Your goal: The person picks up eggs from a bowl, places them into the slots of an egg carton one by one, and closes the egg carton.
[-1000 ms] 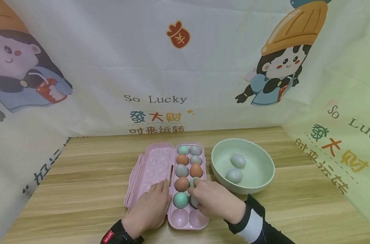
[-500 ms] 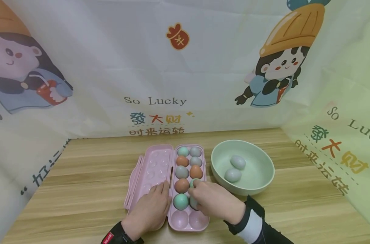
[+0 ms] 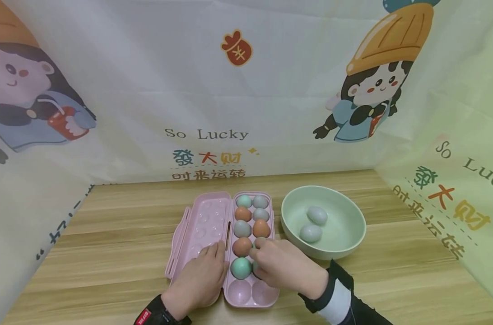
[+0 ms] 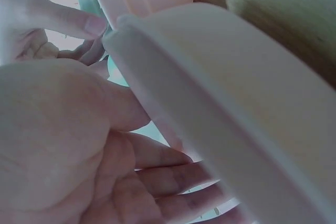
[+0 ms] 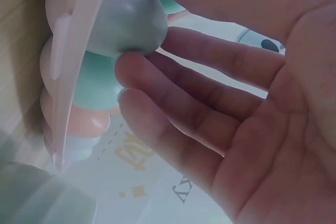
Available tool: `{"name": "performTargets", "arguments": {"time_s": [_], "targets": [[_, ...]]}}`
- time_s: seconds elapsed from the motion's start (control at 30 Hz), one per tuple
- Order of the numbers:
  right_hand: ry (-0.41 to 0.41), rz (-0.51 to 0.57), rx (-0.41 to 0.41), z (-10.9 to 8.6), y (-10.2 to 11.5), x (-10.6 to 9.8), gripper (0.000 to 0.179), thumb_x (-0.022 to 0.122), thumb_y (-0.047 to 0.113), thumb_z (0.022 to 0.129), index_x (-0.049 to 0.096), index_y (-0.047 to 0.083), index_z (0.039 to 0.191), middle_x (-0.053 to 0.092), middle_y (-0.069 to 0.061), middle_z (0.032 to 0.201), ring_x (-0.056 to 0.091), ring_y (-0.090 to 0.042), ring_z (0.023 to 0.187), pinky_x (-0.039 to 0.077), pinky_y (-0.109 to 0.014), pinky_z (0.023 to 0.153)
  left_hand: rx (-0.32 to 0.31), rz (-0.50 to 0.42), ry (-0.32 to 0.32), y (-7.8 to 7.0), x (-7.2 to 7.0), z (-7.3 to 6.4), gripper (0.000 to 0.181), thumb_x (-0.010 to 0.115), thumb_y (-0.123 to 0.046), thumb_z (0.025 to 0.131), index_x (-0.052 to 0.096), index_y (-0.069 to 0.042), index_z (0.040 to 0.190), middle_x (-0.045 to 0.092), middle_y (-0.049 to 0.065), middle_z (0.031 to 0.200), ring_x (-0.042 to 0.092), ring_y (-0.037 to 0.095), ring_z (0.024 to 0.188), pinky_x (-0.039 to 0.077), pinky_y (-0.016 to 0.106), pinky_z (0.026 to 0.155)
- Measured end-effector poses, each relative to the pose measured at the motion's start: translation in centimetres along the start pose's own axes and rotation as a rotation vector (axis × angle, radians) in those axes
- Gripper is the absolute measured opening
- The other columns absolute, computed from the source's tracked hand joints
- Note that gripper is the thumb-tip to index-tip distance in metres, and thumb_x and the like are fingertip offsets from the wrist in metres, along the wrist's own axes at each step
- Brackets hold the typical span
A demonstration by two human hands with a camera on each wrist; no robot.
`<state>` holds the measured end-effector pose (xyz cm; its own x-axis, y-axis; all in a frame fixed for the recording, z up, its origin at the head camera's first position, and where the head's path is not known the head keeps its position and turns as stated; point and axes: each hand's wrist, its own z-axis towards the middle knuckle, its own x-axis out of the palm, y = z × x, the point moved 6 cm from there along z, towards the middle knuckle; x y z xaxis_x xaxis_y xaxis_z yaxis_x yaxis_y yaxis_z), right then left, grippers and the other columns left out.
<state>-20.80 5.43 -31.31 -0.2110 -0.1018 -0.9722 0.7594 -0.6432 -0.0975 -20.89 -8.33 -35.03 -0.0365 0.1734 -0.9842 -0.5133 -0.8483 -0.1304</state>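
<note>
A pink egg carton (image 3: 238, 291) lies with its lid (image 3: 209, 216) folded back to the left. Several eggs sit in its cups, brown (image 3: 242, 247), green (image 3: 241, 268) and grey (image 3: 242, 229). My left hand (image 3: 199, 277) rests on the lid's near part with fingers extended; the left wrist view shows its palm (image 4: 52, 129) beside the carton edge. Over the right row, my right hand (image 3: 285, 262) partly hides the eggs below. In the right wrist view, its loosely bent fingers (image 5: 173, 98) touch a seated grey egg (image 5: 126, 14), the thumb apart from that egg.
Right of the carton stands a light green bowl (image 3: 352, 239) with two grey eggs (image 3: 317, 215) in it. The two nearest carton cups hold no egg. Beneath is a wooden table (image 3: 120, 225), with a printed white cloth (image 3: 287, 90) behind and at the sides.
My right hand has shifted very slightly left over the carton, covering more of the eggs beneath it. The left hand, the lid and the bowl stay in place.
</note>
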Motion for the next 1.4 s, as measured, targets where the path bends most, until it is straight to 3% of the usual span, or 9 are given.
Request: {"name": "performTargets", "arguments": {"time_s": [0.3, 0.47, 0.7, 0.77, 0.87, 1.03, 1.27, 1.4], "targets": [[-0.034, -0.025, -0.006, 0.1, 0.3, -0.6, 0.013, 0.070, 0.022, 0.077, 0.058, 0.017, 0.079, 0.044, 0.007, 0.072, 0.046, -0.008, 0.058, 0.035, -0.020, 0.047, -0.005, -0.002, -0.002, 0.1, -0.2, -0.2, 0.049, 0.047, -0.019, 0.098, 0.042, 0.016, 0.132, 0.047, 0.029, 0.129, 0.048, 0.039, 0.118, 0.044, 0.047, 0.089], [-0.047, -0.014, 0.021, -0.2, 0.0, -2.1, 0.015, 0.070, 0.024, 0.078, 0.056, 0.018, 0.076, 0.043, 0.008, 0.074, 0.046, -0.008, 0.058, 0.035, -0.021, 0.047, -0.005, 0.007, 0.000, 0.2, -0.2, -0.3, 0.049, 0.046, -0.020, 0.098, 0.042, 0.016, 0.132, 0.047, 0.029, 0.129, 0.048, 0.039, 0.118, 0.044, 0.047, 0.089], [-0.121, -0.002, 0.140, -2.2, -4.1, -6.2, 0.016, 0.071, 0.025, 0.081, 0.061, 0.013, 0.082, 0.049, 0.005, 0.076, 0.051, -0.011, 0.063, 0.041, -0.024, 0.051, -0.014, -0.015, 0.031, 0.3, -0.3, -0.3, 0.050, 0.043, -0.021, 0.100, 0.040, 0.016, 0.133, 0.045, 0.030, 0.131, 0.045, 0.040, 0.121, 0.042, 0.047, 0.092], [-0.101, -0.005, 0.175, -3.0, -6.0, -6.9, 0.016, 0.070, 0.025, 0.083, 0.064, 0.010, 0.085, 0.054, 0.002, 0.078, 0.053, -0.012, 0.065, 0.044, -0.025, 0.054, -0.014, -0.015, 0.042, 0.3, -0.3, -0.2, 0.050, 0.042, -0.021, 0.100, 0.039, 0.016, 0.134, 0.045, 0.030, 0.132, 0.045, 0.040, 0.121, 0.041, 0.047, 0.092], [-0.018, 0.075, 0.223, -3.8, -9.1, -7.3, 0.018, 0.069, 0.024, 0.085, 0.067, 0.007, 0.091, 0.059, 0.001, 0.084, 0.055, -0.010, 0.070, 0.046, -0.025, 0.061, -0.013, -0.010, 0.047, 0.3, -0.3, -0.2, 0.051, 0.042, -0.021, 0.100, 0.039, 0.016, 0.134, 0.045, 0.030, 0.132, 0.045, 0.040, 0.121, 0.041, 0.047, 0.093], [0.129, 0.201, 0.241, -4.6, -12.8, -6.2, 0.011, 0.066, 0.024, 0.088, 0.068, 0.013, 0.090, 0.060, 0.006, 0.083, 0.055, -0.007, 0.072, 0.046, -0.026, 0.064, -0.013, -0.016, 0.051, 0.3, -0.4, -0.2, 0.051, 0.043, -0.021, 0.100, 0.039, 0.016, 0.134, 0.045, 0.029, 0.132, 0.045, 0.040, 0.121, 0.042, 0.048, 0.092], [0.262, 0.363, 0.140, -5.5, -14.4, -4.3, 0.008, 0.067, 0.018, 0.087, 0.068, 0.011, 0.090, 0.059, 0.009, 0.081, 0.054, -0.008, 0.073, 0.046, -0.026, 0.066, 0.000, -0.015, 0.072, 0.1, -0.3, -0.1, 0.051, 0.041, -0.022, 0.100, 0.039, 0.016, 0.135, 0.044, 0.029, 0.133, 0.044, 0.039, 0.122, 0.040, 0.047, 0.094], [0.307, 0.391, 0.129, -5.6, -15.1, -3.8, 0.010, 0.067, 0.019, 0.087, 0.068, 0.011, 0.093, 0.060, 0.008, 0.084, 0.055, -0.009, 0.076, 0.047, -0.028, 0.068, 0.003, -0.013, 0.073, 0.0, -0.2, -0.3, 0.051, 0.042, -0.021, 0.100, 0.039, 0.016, 0.134, 0.044, 0.029, 0.133, 0.045, 0.039, 0.122, 0.040, 0.047, 0.094]]}}
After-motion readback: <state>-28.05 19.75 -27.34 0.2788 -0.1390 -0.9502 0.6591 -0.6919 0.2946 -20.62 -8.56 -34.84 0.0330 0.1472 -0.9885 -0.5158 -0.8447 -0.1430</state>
